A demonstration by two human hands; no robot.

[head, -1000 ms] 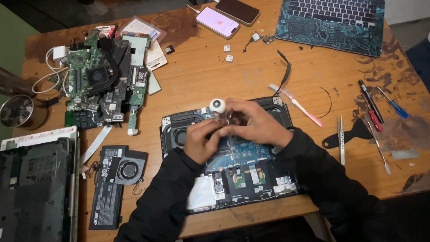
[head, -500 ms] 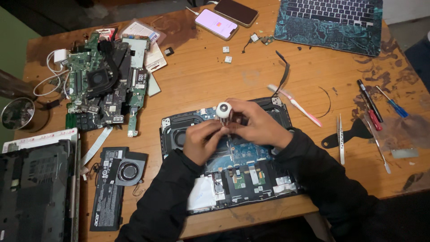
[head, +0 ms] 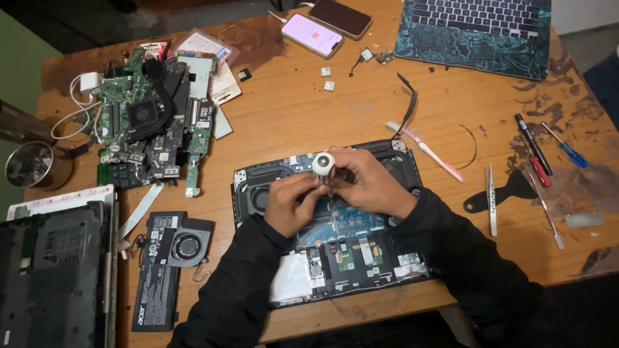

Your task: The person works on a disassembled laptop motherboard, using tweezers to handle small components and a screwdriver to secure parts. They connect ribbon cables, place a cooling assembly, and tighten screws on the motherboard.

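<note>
An opened laptop base lies in front of me with its blue board, fans and black modules exposed. Both my hands meet over its middle. My right hand wraps a screwdriver with a round white cap, held upright with its thin shaft pointing down onto the board. My left hand pinches the lower part of the same screwdriver handle. Black sleeves cover both my arms.
A pile of green circuit boards sits at the left, a fan with battery and a dark laptop shell below it. Two phones and a keyboard laptop lie at the back. Screwdrivers, tweezers, a toothbrush at right.
The screwdriver with its white cap has shifted slightly to the right over the board; both hands stay closed around it.
</note>
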